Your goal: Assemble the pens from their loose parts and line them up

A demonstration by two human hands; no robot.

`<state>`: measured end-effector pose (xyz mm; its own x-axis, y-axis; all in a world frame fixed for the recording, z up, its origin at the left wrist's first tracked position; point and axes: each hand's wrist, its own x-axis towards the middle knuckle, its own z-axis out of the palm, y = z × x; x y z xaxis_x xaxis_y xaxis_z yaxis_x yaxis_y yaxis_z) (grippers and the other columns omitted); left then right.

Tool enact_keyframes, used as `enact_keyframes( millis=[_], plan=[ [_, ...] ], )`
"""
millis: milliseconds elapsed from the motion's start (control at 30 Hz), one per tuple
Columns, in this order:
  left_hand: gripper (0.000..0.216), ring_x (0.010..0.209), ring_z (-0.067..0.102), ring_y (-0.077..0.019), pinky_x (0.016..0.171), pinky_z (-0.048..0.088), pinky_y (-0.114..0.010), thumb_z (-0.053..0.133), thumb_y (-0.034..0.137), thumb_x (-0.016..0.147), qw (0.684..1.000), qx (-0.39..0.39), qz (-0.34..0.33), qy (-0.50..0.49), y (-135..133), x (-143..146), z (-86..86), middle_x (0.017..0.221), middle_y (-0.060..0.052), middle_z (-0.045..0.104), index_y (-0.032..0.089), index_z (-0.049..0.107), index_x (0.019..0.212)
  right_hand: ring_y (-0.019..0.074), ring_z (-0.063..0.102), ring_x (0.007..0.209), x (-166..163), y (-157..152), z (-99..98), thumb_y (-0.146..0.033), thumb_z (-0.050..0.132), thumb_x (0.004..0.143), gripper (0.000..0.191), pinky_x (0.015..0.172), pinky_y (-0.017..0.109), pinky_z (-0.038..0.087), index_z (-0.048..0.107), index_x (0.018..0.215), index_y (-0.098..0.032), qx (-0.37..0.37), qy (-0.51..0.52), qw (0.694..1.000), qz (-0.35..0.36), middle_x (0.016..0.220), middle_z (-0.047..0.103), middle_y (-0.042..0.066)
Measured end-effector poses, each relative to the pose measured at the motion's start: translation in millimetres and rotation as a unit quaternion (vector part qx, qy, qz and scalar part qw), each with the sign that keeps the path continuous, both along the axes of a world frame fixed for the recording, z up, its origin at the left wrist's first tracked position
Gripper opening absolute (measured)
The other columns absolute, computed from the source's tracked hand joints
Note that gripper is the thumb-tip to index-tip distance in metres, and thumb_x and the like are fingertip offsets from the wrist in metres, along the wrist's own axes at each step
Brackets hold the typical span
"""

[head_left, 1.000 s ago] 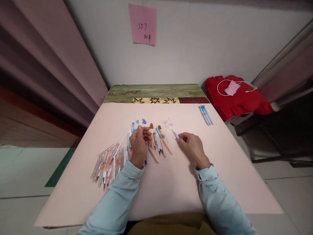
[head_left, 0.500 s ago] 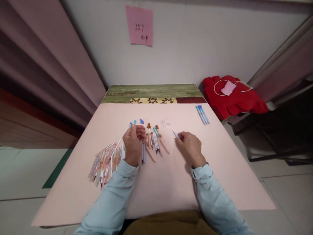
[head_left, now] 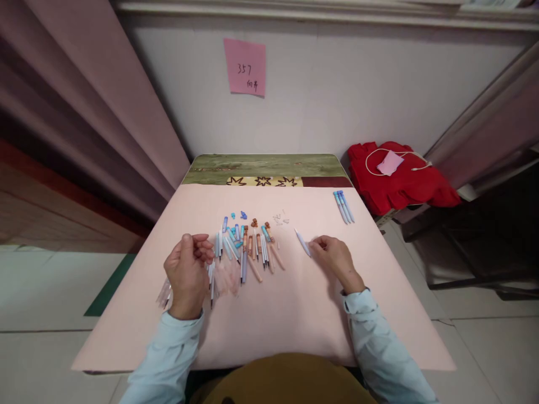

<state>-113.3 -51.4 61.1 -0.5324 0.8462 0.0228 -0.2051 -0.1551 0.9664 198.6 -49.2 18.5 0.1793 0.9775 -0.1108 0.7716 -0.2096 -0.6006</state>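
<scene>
My right hand (head_left: pixel 334 259) is closed, its fingertips pinching a slim pale lavender pen barrel (head_left: pixel 302 242) with a white tip pointing away from me. My left hand (head_left: pixel 188 275) hovers over the left of the table, fingers loosely apart, with nothing visible in it. Beside it lie clear pink-printed plastic sleeves (head_left: pixel 227 278), partly hidden by the hand. Thin white refills with dark tips (head_left: pixel 264 251) lie among peach barrels (head_left: pixel 278 257) and blue and brown pen parts (head_left: pixel 250 245) mid-table. Small clear pieces (head_left: pixel 280 219) lie behind the lavender barrel.
Several blue pens (head_left: pixel 344 207) lie side by side at the table's back right. Small brown caps (head_left: pixel 254 223) and blue caps (head_left: pixel 243 215) sit behind the pen parts. A red cloth (head_left: pixel 408 185) with a white cord stands beyond the right edge. A wall closes off the back.
My left hand has moved left and towards me, uncovering more pen parts. My right hand stays near the same spot with the barrel, now turned more lengthwise. The view has tilted up slightly.
</scene>
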Motion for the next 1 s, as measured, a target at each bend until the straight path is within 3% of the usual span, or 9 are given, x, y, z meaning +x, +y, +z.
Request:
enact_keyframes(
  millis=[267, 667, 867, 1000],
  plan=[
    [0.03, 0.048, 0.052, -0.0088, 0.044, 0.038, -0.02, 0.061, 0.041, 0.085, 0.999, -0.032, 0.007, 0.035, 6, -11, 4.5, 0.063, -0.002, 0.062, 0.012, 0.067, 0.08, 0.0161, 0.056, 0.069, -31, 1, -15.3, -0.033, 0.057, 0.085, 0.015, 0.058, 0.027, 0.028, 0.065, 0.084, -0.021, 0.022, -0.123, 0.992, 0.001, 0.079, 0.066, 0.003],
    [0.028, 0.048, 0.05, -0.0077, 0.043, 0.036, -0.018, 0.063, 0.041, 0.084, 0.992, -0.1, -0.001, 0.074, 3, -45, -14.0, 0.067, -0.001, 0.063, 0.014, 0.069, 0.082, 0.0176, 0.057, 0.069, -29, 2, -25.8, -0.041, 0.053, 0.085, 0.023, 0.06, 0.026, 0.032, 0.063, 0.087, -0.02, 0.044, -0.083, 0.996, -0.011, 0.078, 0.065, 0.003],
    [0.024, 0.041, 0.044, -0.0072, 0.036, 0.03, -0.018, 0.07, 0.04, 0.077, 0.966, -0.185, -0.126, 0.131, -12, -48, -30.3, 0.064, -0.002, 0.063, 0.016, 0.071, 0.081, 0.0216, 0.062, 0.073, -22, -5, -17.4, -0.054, 0.054, 0.084, 0.043, 0.067, 0.031, 0.041, 0.068, 0.101, -0.018, 0.055, -0.002, 0.998, -0.028, 0.082, 0.07, 0.007],
    [0.018, 0.043, 0.045, -0.0087, 0.039, 0.032, -0.019, 0.077, 0.032, 0.066, 0.952, -0.196, -0.16, 0.172, -15, -47, -34.7, 0.059, -0.001, 0.062, 0.017, 0.071, 0.074, 0.0216, 0.063, 0.071, -14, -11, -8.2, -0.054, 0.055, 0.084, 0.038, 0.064, 0.029, 0.04, 0.071, 0.095, -0.022, 0.06, -0.01, 0.995, -0.077, 0.08, 0.071, 0.005]
  ],
)
